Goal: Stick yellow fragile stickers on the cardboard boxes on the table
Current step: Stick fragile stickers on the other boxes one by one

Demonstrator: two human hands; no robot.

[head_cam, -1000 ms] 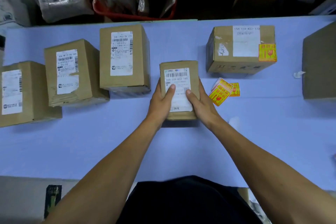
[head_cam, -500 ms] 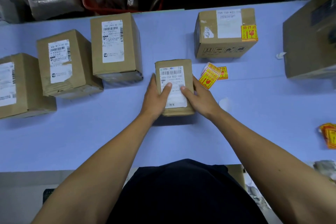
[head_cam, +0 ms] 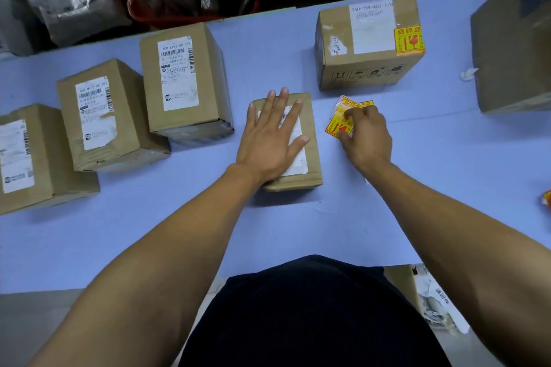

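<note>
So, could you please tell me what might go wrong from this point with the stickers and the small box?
1. The right hand is pinching at a loose pile of fragile stickers; several may lift together.
2. The left hand lies flat over the small box and its white label, so bare cardboard is scarce and a sticker could cover the label.

On the worktop I have the small box at centre, my left hand flat on top of it. Just right of it lies the sticker stack, my right hand touching it. Behind the stack stands a stickered box. Three boxes line up to the left.
</note>
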